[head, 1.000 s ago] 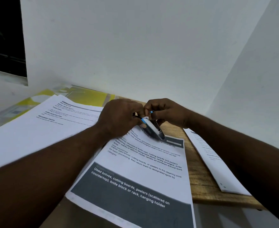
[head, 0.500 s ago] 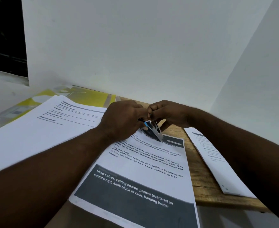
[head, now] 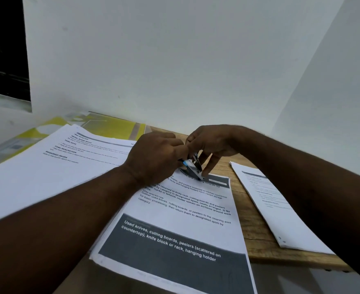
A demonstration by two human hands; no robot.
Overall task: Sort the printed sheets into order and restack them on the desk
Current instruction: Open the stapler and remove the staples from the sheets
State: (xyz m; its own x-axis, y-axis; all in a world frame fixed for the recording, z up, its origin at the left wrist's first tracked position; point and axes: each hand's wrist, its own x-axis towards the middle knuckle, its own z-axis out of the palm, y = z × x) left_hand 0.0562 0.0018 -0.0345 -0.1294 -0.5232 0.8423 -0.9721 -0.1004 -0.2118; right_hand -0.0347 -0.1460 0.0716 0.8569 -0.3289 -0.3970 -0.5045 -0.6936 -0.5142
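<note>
My left hand [head: 153, 160] and right hand [head: 214, 143] both pinch a small stapler [head: 193, 169] at the 12 o'clock edge of the middle stack of printed sheets [head: 181, 219]. On the desk [head: 251, 230], a second stack [head: 54, 172] lies at 9 o'clock and a third stack [head: 281, 213] at 3 o'clock.

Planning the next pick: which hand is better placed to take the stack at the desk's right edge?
The right hand: that stack lies just beside its forearm; the left hand is farther off. Both hold the stapler.
</note>
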